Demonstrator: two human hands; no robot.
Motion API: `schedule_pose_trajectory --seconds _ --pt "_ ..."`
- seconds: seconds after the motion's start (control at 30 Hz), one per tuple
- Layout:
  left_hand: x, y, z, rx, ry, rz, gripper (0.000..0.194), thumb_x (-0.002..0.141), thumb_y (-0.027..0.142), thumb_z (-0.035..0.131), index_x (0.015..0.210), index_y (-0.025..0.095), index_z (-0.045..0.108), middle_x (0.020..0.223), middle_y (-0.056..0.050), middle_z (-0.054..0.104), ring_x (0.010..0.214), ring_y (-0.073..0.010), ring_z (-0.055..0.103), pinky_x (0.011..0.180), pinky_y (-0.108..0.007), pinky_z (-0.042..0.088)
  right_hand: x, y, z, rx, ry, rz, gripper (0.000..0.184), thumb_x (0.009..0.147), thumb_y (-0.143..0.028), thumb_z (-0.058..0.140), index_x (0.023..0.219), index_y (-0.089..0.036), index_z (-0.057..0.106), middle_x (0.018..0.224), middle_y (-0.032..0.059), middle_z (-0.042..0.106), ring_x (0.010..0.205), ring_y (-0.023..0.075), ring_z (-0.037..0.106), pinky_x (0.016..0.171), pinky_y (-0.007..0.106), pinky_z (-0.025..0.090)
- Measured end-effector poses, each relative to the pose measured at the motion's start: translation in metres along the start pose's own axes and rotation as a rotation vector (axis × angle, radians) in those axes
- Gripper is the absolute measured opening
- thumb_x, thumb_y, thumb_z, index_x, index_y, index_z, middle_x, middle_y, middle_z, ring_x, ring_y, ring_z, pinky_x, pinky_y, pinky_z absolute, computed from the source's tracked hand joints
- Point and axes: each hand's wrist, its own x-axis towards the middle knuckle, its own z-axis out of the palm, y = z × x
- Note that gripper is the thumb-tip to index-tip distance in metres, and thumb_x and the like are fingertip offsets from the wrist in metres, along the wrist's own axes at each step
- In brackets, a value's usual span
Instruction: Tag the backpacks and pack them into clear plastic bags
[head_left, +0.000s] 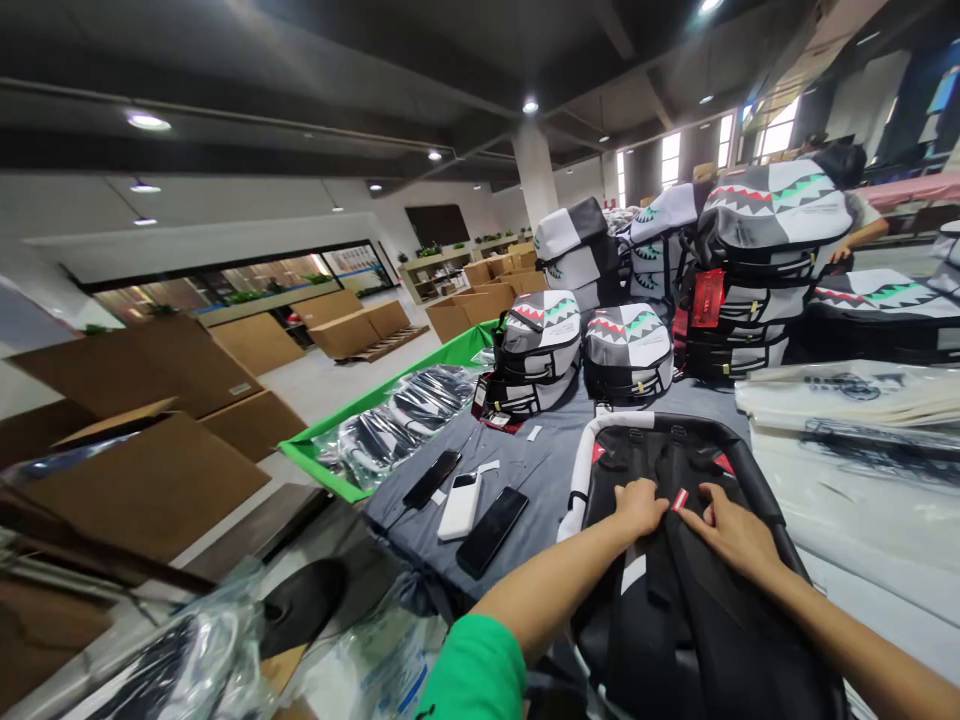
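A black backpack [720,620] with white and black edging lies on the table in front of me, its strap side up. A small red-and-white label [680,499] sits in the middle of it, between my hands. My left hand [639,507] is closed at the label's left side, fingers curled down toward the strap; what they grip is hidden. From the other side my right hand [733,532] reaches in, one digit stretched to the label's lower edge and the others apart from it. A white patch [634,574] shows below my left wrist.
Stacked shark-mouth backpacks [776,215] stand at the back, a person's arm [862,238] behind them. Two dark phones [491,532] and a white power bank [460,505] lie left. Plastic bags [862,430] are piled right; a green-rimmed bin [330,475] holds wrapped bags.
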Motion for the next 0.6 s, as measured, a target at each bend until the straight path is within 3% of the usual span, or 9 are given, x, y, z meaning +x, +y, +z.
schedule_pose_trajectory --seconds 0.1,0.2,0.3,0.37,0.47,0.53,0.6 --pt "-0.020 -0.004 -0.011 -0.070 -0.080 -0.020 0.029 0.091 0.033 0.062 0.067 0.017 0.058 0.068 -0.004 0.067 0.067 -0.0183 0.063 0.067 -0.028 0.048 0.009 -0.009 -0.012 0.164 -0.135 0.048 0.064 0.065 -0.084 0.059 0.074 -0.021 0.060 0.058 0.0017 0.058 0.056 0.0206 0.056 0.053 0.031 0.041" --pt "-0.037 -0.001 -0.018 -0.128 -0.182 0.013 0.029 0.095 0.030 0.057 0.070 0.016 0.057 0.061 0.000 0.064 0.052 -0.0126 0.055 0.057 -0.024 0.044 0.012 -0.015 -0.020 0.251 -0.125 0.016 0.070 0.072 -0.089 0.041 0.077 -0.021 0.056 0.062 0.0011 0.057 0.055 0.0161 0.052 0.052 0.028 0.039" --pt "-0.053 0.007 -0.022 -0.148 -0.306 0.089 0.024 0.094 0.021 0.058 0.070 0.016 0.058 0.059 0.004 0.061 0.053 -0.0112 0.053 0.059 -0.023 0.044 0.010 -0.013 -0.019 0.237 -0.061 0.015 0.072 0.072 -0.090 0.034 0.077 -0.021 0.053 0.063 0.0016 0.055 0.055 0.0153 0.049 0.053 0.029 0.038" --pt "-0.065 0.009 -0.030 -0.140 -0.396 0.150 0.022 0.089 0.017 0.063 0.068 0.017 0.061 0.062 0.004 0.062 0.061 -0.0125 0.057 0.067 -0.024 0.047 0.009 -0.009 -0.015 0.175 -0.036 0.019 0.068 0.071 -0.089 0.036 0.070 -0.022 0.050 0.060 0.0019 0.053 0.055 0.0159 0.048 0.053 0.029 0.037" --pt "-0.088 0.005 -0.054 -0.081 -0.442 0.330 0.018 0.089 0.020 0.067 0.071 0.018 0.069 0.087 0.000 0.072 0.091 -0.0181 0.065 0.091 -0.030 0.047 0.006 -0.005 -0.011 0.037 -0.026 0.050 0.054 0.078 -0.075 0.046 0.068 -0.022 0.053 0.061 0.0029 0.058 0.059 0.0178 0.054 0.055 0.029 0.037" --pt "-0.105 0.001 -0.069 -0.003 -0.321 0.478 0.018 0.095 0.030 0.062 0.088 0.019 0.075 0.110 -0.005 0.073 0.110 -0.0222 0.063 0.104 -0.035 0.043 0.005 -0.006 -0.008 -0.075 -0.033 0.087 0.042 0.083 -0.063 0.054 0.071 -0.022 0.056 0.066 0.0034 0.063 0.062 0.0193 0.059 0.056 0.029 0.036" --pt "-0.123 -0.001 -0.075 0.094 -0.152 0.565 0.039 0.099 0.047 0.056 0.122 0.019 0.070 0.135 -0.011 0.064 0.131 -0.0294 0.052 0.114 -0.044 0.037 0.006 -0.011 -0.004 -0.197 -0.038 0.128 0.035 0.088 -0.055 0.056 0.073 -0.023 0.059 0.072 0.0047 0.068 0.068 0.0213 0.064 0.056 0.029 0.036"
